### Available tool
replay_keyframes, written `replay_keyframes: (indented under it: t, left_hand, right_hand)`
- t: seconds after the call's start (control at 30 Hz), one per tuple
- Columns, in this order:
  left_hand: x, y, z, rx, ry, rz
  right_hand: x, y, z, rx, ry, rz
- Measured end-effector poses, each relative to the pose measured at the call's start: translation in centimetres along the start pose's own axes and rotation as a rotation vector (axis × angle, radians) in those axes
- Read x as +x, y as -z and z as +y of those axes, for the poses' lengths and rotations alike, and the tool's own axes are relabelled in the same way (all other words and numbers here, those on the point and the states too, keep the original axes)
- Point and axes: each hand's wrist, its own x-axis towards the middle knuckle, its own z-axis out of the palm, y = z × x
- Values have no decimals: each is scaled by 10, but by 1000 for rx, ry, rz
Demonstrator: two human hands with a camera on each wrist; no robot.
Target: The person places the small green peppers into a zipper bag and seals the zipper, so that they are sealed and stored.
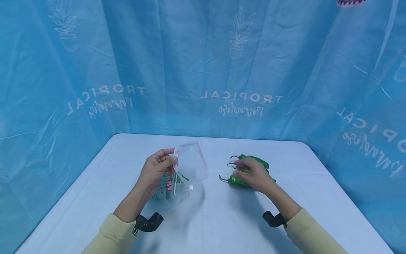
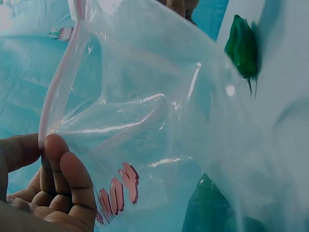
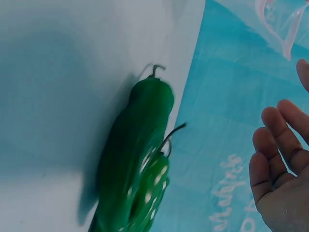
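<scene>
Bag pinched on one side, peppers under the other hand

With twelve o'clock at the far edge of the table (image 1: pixel 209 229), the left hand (image 1: pixel 155 173) pinches the rim of a clear plastic bag (image 1: pixel 193 160) between thumb and fingers. The bag's gaping mouth lies at three o'clock from that hand, its body at about five, and green shows through the plastic. The right hand (image 1: pixel 255 174) has its fingers loosely bent and parted, gripping nothing. Green peppers (image 1: pixel 261 162) lie on the table beneath and around it: one at twelve o'clock, another at nine, stems toward nine. Whether a fingertip brushes a pepper is hard to tell from above.
</scene>
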Motion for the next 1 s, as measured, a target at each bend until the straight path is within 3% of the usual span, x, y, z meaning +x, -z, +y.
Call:
replay_keyframes:
  t: [0.5,1.0]
  left_hand:
    - [0,1,-2,-7,4,0]
    - [0,1,-2,-9,2,0]
  right_hand:
    - [-5,2,47,-57,-134,-11]
    - [-15,-2,72,-98,-165,-16]
